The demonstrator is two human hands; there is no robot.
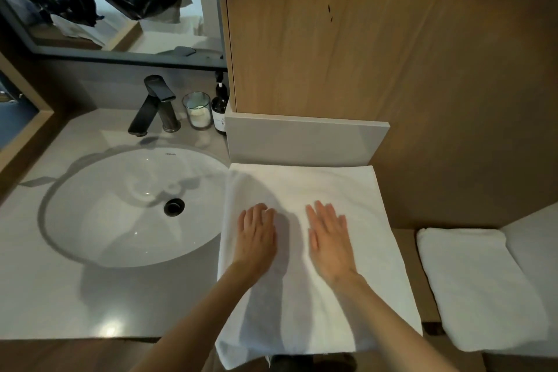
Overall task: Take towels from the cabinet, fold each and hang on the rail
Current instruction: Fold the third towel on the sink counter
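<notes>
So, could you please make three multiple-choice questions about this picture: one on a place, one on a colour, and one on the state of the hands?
1. Where does the spread towel lie?
A) on the counter, right of the sink
B) inside the sink
C) on the floor

2. What colour is the faucet?
A) gold
B) white
C) dark

3. How are the left hand and the right hand?
A) clenched in fists
B) palms down on the spread towel
C) raised in the air

Answers: 1 A, it covers the counter beside the sink; 2 C, its body looks nearly black; 3 B, both rest on it and grip nothing.
</notes>
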